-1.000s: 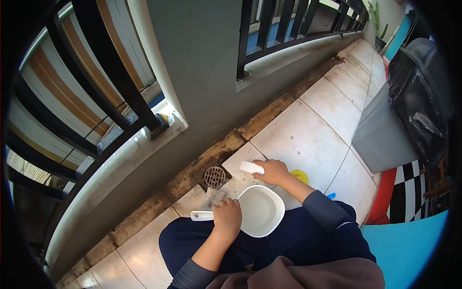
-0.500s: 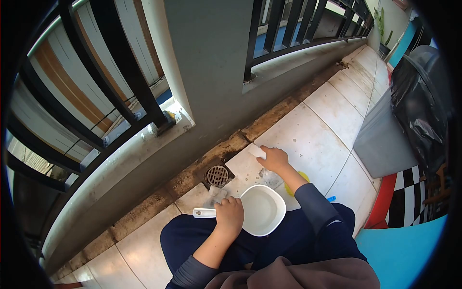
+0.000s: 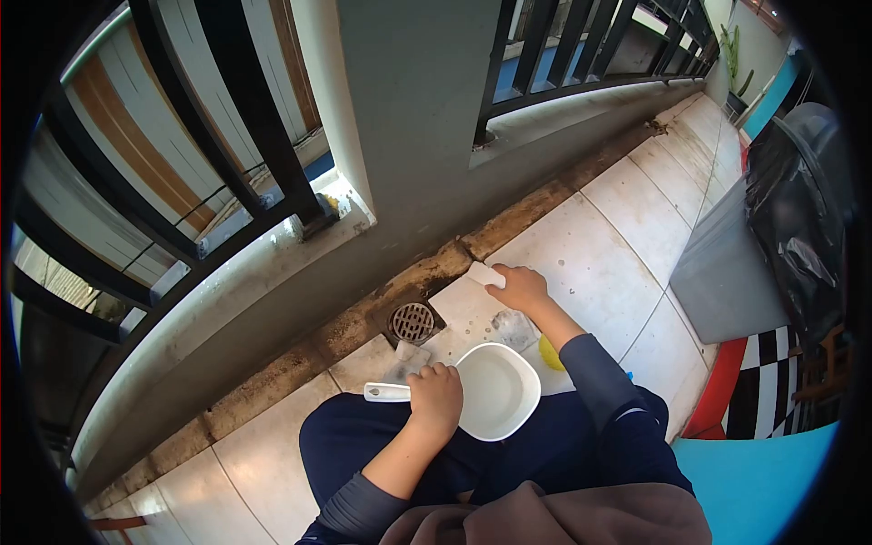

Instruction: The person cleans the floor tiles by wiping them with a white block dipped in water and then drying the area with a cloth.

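Note:
My left hand is wrapped round the handle of a white water dipper, which is held level over my lap with clear liquid in it. Farther out, my right hand grips a white block, like a sponge, against the pale floor tile beside the dirty gutter strip. Between my hands lies a crumpled greyish-white piece on the tiles. A yellow object shows partly behind my right forearm. Near the dipper handle, another whitish piece lies by the round floor drain.
A low grey wall with black railings runs along the gutter. On the right stand a grey bin with a black bag and a blue surface. A potted cactus is at the far end.
The view has shifted slightly. My right hand stays on the white sponge near the tile edge, with little movement. My left hand keeps the dipper in nearly the same place.

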A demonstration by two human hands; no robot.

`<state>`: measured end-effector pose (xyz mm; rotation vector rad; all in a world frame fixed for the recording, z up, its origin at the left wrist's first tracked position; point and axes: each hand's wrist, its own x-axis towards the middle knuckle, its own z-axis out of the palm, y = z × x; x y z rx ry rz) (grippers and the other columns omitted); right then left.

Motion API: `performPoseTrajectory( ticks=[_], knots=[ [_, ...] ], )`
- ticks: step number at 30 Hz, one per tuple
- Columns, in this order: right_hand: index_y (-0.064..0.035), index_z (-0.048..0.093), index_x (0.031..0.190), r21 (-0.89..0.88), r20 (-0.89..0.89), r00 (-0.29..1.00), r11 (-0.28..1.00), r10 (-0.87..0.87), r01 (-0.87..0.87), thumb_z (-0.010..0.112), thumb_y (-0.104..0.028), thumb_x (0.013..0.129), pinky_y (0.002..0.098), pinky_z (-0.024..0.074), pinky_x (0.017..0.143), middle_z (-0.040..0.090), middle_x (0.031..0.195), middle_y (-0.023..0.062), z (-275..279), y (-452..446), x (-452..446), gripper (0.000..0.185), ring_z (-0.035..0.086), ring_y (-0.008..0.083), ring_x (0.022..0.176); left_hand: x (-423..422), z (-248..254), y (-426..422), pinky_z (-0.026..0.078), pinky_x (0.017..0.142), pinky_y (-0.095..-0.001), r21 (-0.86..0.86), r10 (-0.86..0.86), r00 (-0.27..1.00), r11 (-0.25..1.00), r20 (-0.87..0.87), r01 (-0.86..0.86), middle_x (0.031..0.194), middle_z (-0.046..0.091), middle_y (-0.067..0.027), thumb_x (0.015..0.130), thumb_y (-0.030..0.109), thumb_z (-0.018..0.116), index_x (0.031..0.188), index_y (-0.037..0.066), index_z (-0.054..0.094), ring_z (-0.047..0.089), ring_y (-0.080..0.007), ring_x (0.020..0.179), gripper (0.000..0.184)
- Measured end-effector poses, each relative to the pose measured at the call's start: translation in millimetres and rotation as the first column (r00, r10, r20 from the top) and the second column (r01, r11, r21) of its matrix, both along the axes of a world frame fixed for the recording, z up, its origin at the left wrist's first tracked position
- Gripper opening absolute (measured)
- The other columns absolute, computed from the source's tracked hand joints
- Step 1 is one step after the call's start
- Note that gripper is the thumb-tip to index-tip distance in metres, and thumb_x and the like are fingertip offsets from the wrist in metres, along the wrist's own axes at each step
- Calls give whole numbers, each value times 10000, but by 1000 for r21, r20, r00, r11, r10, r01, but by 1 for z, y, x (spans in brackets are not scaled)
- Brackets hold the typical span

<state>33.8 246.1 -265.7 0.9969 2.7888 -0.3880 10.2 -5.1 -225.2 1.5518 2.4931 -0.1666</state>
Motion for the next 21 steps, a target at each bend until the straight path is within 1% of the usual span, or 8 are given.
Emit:
performPoseTrajectory(
  ticks=[2, 3, 6, 11, 14, 15, 19, 21],
  knots=[
    [-214, 551, 1172, 12, 26, 995, 996, -94, 94, 573, -459, 746, 414, 508, 754, 652, 908, 144, -4, 8, -6, 492, 635, 301, 858, 0, 0, 0, 458, 701, -394, 8, -4, 1000, 1000, 0, 4, 885, 592, -62, 787, 135, 522, 900, 68, 589, 584, -220, 844, 147],
    [-221, 544, 1191, 33, 10, 998, 997, -67, 66, 578, -477, 740, 410, 508, 759, 650, 921, 147, 1, -2, -8, 520, 634, 296, 868, 0, 1, 0, 458, 701, -393, -2, -5, 1000, 1000, 1, 5, 888, 592, -63, 787, 135, 522, 903, 68, 588, 584, -220, 846, 149],
    [-205, 545, 1186, -31, 15, 968, 967, 252, -252, 574, -471, 751, 404, 509, 741, 649, 935, 139, 3, -33, -9, 511, 634, 281, 868, -1, 2, 1, 458, 701, -392, -21, -7, 1000, 1000, 4, 7, 894, 592, -64, 790, 136, 523, 910, 67, 587, 585, -220, 852, 153],
    [-227, 530, 1209, -26, 31, 999, 999, 23, -22, 560, -466, 764, 407, 505, 757, 651, 930, 127, 5, -13, -18, 506, 628, 290, 873, 0, 0, 0, 457, 707, -392, -20, 3, 1000, 1000, 19, -3, 898, 593, -64, 794, 138, 523, 918, 65, 585, 586, -222, 860, 158],
    [-217, 543, 1195, 29, -53, 965, 966, 259, -257, 566, -467, 760, 407, 508, 745, 655, 919, 125, -10, -35, -14, 502, 632, 280, 868, 1, 2, 2, 457, 710, -389, -33, 2, 1000, 999, 11, -2, 899, 593, -64, 797, 137, 520, 918, 64, 584, 585, -223, 860, 156],
    [-236, 538, 1212, -41, 3, 954, 953, 299, -299, 577, -493, 748, 399, 509, 748, 653, 902, 134, -1, -43, -16, 531, 629, 288, 880, 0, 3, 3, 457, 710, -390, -36, 4, 1000, 999, 14, -3, 900, 593, -65, 797, 137, 520, 919, 63, 584, 585, -223, 861, 156],
    [-244, 541, 1216, -68, -8, 993, 990, 120, -120, 580, -516, 743, 403, 503, 769, 641, 974, 140, 0, -34, -24, 547, 621, 304, 906, 0, 3, 1, 456, 713, -391, -39, 11, 1000, 999, 29, -10, 906, 592, -68, 797, 137, 522, 919, 62, 585, 584, -226, 868, 156],
    [-225, 563, 1179, -16, -24, 974, 974, 225, -225, 580, -501, 742, 412, 507, 746, 652, 944, 128, -1, -46, -26, 517, 627, 295, 886, 1, 2, 1, 457, 714, -392, -35, 10, 1000, 999, 28, -9, 907, 592, -68, 796, 137, 524, 917, 63, 585, 584, -226, 870, 155]
  ],
)
